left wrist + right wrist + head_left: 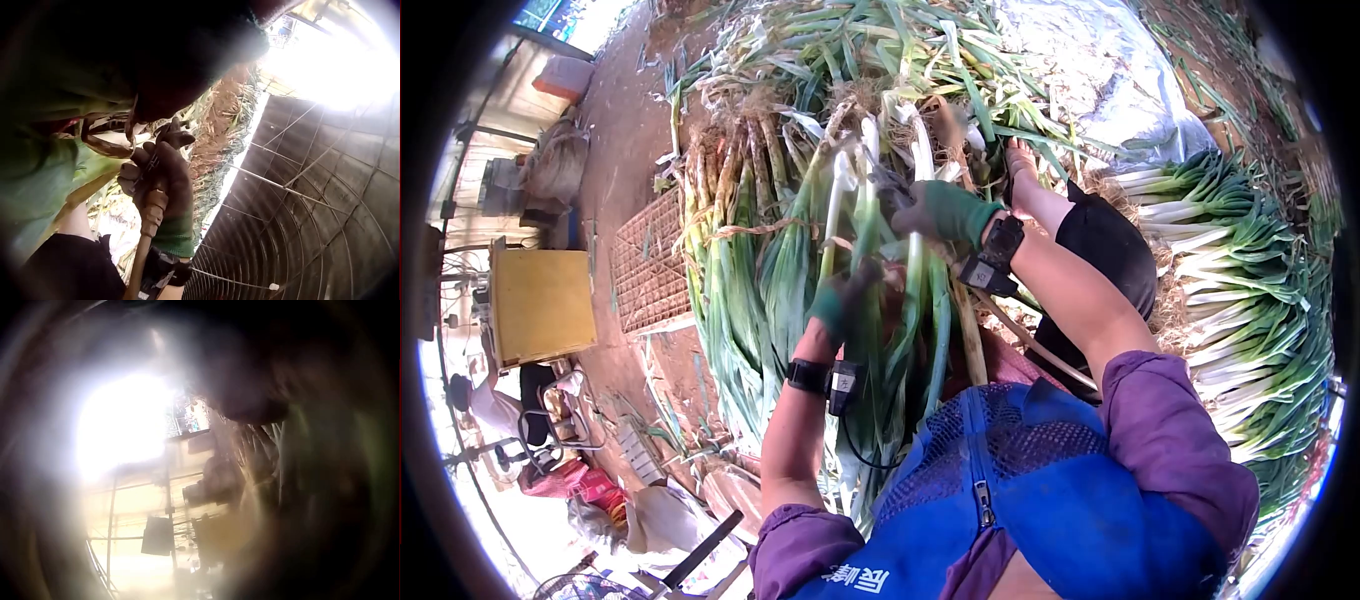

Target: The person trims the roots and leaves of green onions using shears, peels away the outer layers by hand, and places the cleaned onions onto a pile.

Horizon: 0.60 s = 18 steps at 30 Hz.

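In the head view my green-gloved left hand [843, 302] grips a leek [866, 215] low on its green part, white shank and roots pointing away from me. My right hand [945, 212], also gloved, holds a hose-fed blow gun [887, 188] beside the leek's white shank. The left wrist view shows that hand curled round the tool, with a brass fitting [154, 211] and hose [139, 265] below it. Untrimmed leeks [745, 250] with brown roots lie under and left of my hands. The right wrist view is mostly dark and blurred.
Trimmed leeks [1220, 310] lie in a long row at my right. Loose leaves [820, 50] heap up ahead, by a pale plastic sheet [1090, 70]. My bare foot [1020, 160] is near the right hand. A rusty grid [645, 265] and yellow box [543, 305] stand left.
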{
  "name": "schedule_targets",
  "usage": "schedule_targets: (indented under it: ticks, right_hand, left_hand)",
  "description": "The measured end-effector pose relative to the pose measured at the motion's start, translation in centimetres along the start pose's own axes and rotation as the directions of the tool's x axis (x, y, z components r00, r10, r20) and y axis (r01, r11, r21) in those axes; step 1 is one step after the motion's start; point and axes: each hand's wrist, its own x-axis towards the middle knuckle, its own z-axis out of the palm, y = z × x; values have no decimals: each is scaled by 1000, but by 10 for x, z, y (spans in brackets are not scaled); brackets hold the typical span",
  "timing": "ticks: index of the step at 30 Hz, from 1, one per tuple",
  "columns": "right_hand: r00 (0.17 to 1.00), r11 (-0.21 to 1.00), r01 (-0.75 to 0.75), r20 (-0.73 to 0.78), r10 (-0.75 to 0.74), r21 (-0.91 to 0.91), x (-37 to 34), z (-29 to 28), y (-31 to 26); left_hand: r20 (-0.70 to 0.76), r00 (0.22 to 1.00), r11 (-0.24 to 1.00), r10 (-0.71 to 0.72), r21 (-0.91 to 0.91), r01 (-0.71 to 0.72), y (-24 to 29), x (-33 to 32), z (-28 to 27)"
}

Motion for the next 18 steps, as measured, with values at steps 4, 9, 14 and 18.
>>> schedule_targets:
  ticks: [4,9,14,18]
  right_hand:
    - [964,927,-265,104,245,266,-29,5,-16]
    - [980,928,-198,61,188,316,-76,35,-20]
    - [972,793,-101,-112,208,600,-78,26,-24]
    - [965,947,-237,167,204,216,-68,20,-27]
  left_hand:
    - [39,999,980,-37,196,29,14,4,-11]
    - [170,985,996,42,69,-54,0,18,-21]
    - [166,986,999,-20,51,12,18,10,-19]
    - [143,988,964,-65,265,25,12,20,-26]
